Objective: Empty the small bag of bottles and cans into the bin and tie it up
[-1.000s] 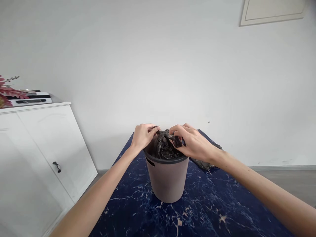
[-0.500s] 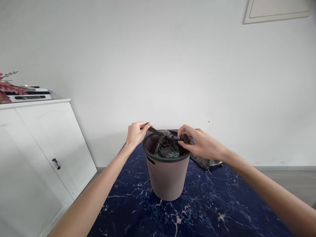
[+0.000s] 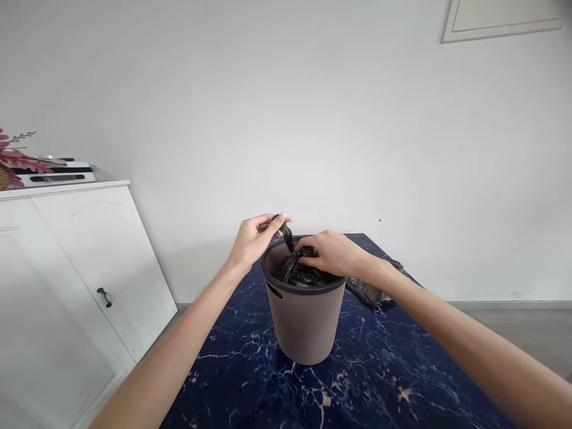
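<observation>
Crinkled black plastic bin bag (image 3: 300, 274) sits inside the round taupe plastic waste bin (image 3: 304, 322), bunched low within the dark rim. Its top is gathered into a twisted tail that rises above the rim on the left side.

Left hand (image 3: 254, 239) — grip closed, thumb and fingertips pinching the upper end of that twisted tail, just above and left of the bin's rim. The tail runs down and to the right from the pinch into the bunched plastic.

Right hand (image 3: 329, 252) — palm down over the bin's mouth, fingers curled onto the gathered neck of the bag where the tail begins. Grip closed on the bag; fingertips partly hidden in the folds. The two hands are near each other, joined by the short length of twisted plastic.

The bin stands upright on a dark blue marble-patterned worktop (image 3: 375, 381) with pale veining, roughly at its middle. A narrow slot handle shows on the bin's left wall, under the rim.

Behind the right forearm, on the worktop's far side, lies a second crumpled grey-black plastic bag (image 3: 373, 291) — flat, apart from the bin.

Further out: a white cabinet (image 3: 67, 268) with a small dark handle stands at left, against a plain white wall (image 3: 268, 107). On its top, a flat white-and-black device (image 3: 58, 173) and some pink dried flowers (image 3: 18, 159) at the frame's edge.
</observation>
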### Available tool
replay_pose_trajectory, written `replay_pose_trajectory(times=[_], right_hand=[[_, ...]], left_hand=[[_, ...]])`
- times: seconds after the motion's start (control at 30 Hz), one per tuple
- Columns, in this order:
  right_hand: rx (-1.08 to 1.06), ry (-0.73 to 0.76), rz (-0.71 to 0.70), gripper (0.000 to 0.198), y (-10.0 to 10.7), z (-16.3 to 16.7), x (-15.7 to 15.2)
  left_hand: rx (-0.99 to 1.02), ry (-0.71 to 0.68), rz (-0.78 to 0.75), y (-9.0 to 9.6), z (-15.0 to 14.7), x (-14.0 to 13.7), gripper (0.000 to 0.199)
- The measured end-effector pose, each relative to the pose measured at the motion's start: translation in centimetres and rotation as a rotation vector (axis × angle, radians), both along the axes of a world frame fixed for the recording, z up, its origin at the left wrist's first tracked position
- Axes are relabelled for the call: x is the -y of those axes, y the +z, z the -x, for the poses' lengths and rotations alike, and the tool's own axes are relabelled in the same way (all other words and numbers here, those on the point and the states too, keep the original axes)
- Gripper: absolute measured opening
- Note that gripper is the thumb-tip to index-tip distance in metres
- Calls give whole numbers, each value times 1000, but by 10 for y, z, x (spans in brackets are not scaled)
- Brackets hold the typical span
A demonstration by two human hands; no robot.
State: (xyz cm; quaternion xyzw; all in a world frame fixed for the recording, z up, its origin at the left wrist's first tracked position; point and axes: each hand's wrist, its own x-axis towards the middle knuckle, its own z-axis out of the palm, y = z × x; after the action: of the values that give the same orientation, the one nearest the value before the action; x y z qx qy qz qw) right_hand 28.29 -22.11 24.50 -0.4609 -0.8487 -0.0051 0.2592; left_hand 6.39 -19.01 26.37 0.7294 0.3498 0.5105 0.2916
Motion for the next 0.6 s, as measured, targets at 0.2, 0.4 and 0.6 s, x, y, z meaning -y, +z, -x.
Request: replay_pose_trajectory(times=[0.2, 0.4, 0.6], right_hand=[[-128, -29, -45, 14, -7, -7, -16], [-390, -37, -45, 20, -2, -14, -18], [-643, -8, -59, 29, 15, -16, -16]], left_hand=[[124, 24, 68, -27, 25, -14, 68], [205, 353, 252, -121, 65, -41, 93], [-18, 421, 335, -211, 79, -29, 86]])
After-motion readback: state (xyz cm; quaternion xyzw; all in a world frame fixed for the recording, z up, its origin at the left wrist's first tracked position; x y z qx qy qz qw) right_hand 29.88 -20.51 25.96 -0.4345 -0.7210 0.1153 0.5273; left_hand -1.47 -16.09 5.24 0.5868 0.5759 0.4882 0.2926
